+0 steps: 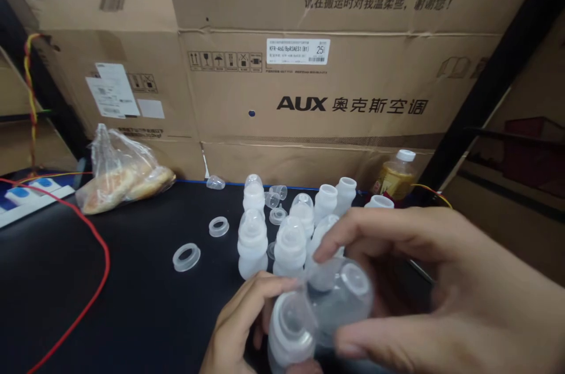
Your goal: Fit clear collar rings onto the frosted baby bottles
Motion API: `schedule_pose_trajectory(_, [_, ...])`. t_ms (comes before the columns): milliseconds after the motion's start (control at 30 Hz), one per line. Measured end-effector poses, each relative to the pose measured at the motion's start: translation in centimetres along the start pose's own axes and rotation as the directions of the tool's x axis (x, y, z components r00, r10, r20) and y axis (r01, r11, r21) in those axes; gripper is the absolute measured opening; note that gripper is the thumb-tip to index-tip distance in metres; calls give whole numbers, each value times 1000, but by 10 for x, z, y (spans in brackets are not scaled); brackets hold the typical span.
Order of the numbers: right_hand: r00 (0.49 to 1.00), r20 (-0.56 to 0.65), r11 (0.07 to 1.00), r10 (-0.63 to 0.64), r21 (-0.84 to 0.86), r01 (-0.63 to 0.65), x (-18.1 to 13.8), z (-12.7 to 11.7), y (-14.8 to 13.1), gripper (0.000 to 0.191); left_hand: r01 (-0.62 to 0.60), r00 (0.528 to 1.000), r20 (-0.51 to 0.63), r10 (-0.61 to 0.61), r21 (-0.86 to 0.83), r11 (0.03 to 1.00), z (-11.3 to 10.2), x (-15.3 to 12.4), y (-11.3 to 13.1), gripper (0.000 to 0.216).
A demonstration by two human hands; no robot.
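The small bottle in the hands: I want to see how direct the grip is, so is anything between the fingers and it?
Nothing visible. The left hand grips the small bottle directly, and the right hand holds the clear cap against its top.

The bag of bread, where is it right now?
The bag of bread lies at the far left of the black table, against the cardboard boxes, beside the red cable.

We see a bag of bread (119,177) and a red wire (95,244) on the black worktop (132,303), cardboard boxes (335,86) behind, a drink bottle (397,177) beside them.
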State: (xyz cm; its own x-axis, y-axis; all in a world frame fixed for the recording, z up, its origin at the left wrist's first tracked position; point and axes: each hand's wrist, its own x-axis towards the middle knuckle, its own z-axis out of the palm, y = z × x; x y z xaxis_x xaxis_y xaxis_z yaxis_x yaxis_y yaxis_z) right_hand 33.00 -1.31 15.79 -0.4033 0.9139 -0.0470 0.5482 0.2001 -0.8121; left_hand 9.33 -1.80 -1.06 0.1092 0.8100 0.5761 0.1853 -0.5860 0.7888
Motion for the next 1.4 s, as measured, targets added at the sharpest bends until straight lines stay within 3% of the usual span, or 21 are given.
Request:
schedule_pose_trajectory(67, [996, 84, 999, -4, -46, 8, 8, 7, -9, 42, -27, 999, 24, 27, 25, 999, -2, 2, -1, 55])
schedule_pose_trajectory(200, [982, 187, 989, 17, -144, 10, 20, 16, -12, 25, -56, 997, 59, 52, 53, 997, -6, 5, -4, 56])
schedule_pose_trajectory(300, [987, 162, 976, 20, -217, 16, 24, 19, -11, 17, -34, 996, 86, 27, 84, 996, -7, 5, -5, 56])
schedule_pose_trajectory(533, [987, 146, 975, 64, -219, -31, 25, 24, -10, 23, -27, 989, 147, 18, 61, 998, -11, 7, -6, 59])
schedule_pose_trajectory(700, [982, 166, 970, 88, -240, -46, 28, 29, -15, 32, -48, 993, 113, 40, 75, 996, -10, 7, -6, 61])
schedule_pose_trajectory(833, [977, 150, 963, 150, -248, -110, 28, 32, -17, 28, -43, 998, 53, 38, 85, 995, -7, 5, -5, 59])
schedule_pose_trajectory(967, [984, 131, 958, 119, -277, -79, 29, 32, -14, 35, -9, 997, 78, 5, 52, 999, -7, 5, -4, 60])
schedule_pose_trajectory(1133, [965, 177, 955, 192, -260, -142, 29, 30, -15, 33, -1, 995, 96, -6, 80, 997, -9, 4, -5, 59])
schedule_pose_trajectory(1400, [987, 154, 976, 40, -219, -6, 35, 33, -21, 37, -39, 996, 90, 26, 141, 989, -9, 6, -1, 48])
